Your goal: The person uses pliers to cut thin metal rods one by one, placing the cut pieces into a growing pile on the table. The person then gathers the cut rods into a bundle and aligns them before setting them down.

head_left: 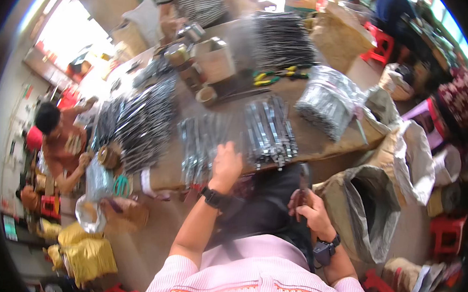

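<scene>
The right hand [313,210] is gripping what looks like pliers [303,177] just off the edge of the counter [315,146], while the left hand [227,164] is reaching over a near pile of shiny strips [195,149]; blur is hiding whether its fingers are pinching any. A second pile [272,132] is lying loose to its right. Beyond, one bundle [329,98] is sitting wrapped, seemingly finished; farther off, a dark stack [283,41] is lying unwrapped.

Right of centre in the frame, passage is possible over bare tabletop [315,144], between the shiny strips [272,132] and the wrapped bundle [330,101]. At upper centre, the open box [213,60] and the dark pile [285,42] obstruct. At left, the rod heap [145,124] leaves only a narrow lane.
</scene>
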### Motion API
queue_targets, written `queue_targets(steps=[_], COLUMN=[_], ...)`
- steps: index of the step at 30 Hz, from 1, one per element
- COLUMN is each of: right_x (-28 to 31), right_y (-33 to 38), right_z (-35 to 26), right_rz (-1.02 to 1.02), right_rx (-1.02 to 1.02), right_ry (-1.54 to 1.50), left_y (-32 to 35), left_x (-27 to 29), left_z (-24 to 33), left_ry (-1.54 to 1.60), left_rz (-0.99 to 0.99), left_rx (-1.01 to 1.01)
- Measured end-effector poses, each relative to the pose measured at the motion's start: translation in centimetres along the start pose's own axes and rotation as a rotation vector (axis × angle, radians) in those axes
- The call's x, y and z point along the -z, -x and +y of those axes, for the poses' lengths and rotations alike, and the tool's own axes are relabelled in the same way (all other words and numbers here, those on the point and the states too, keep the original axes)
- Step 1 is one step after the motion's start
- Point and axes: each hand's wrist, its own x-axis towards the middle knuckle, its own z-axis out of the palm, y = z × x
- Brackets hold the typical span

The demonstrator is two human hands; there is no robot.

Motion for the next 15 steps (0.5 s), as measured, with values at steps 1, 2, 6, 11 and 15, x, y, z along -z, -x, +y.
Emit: queue_targets(steps=[1, 2, 6, 11, 15], right_x=[0.1, 0.3, 2.4, 6.2, 9.4], right_y=[-0.1, -0.1, -0.1, -1.2, -2.8], right_z=[0.0, 0.0, 0.4, 1.2, 0.7], right_rz=[0.008, 0.006, 0.087, 0.173, 0.178], right_rx=[0.001, -0.001, 0.005, 0.075, 0.227], right_ry=[0.001, 0.027, -0.034, -0.518, -0.788], left_y=[-0.3, -0.7, -1.8, -3.3, -1.6], left_x=[-1.0, -1.8, -2.9, -1.7, 0.4], left_z=[0.1, 0.1, -1.0, -1.7, -1.3], left_ry=[-0.031, -0.055, -0.051, 0.721, 1.387], left_rz=[-0.02, -0.085, -0.074, -0.38, -0.482], left_rx=[0.024, 0.087, 0.042, 0.406, 0.48])
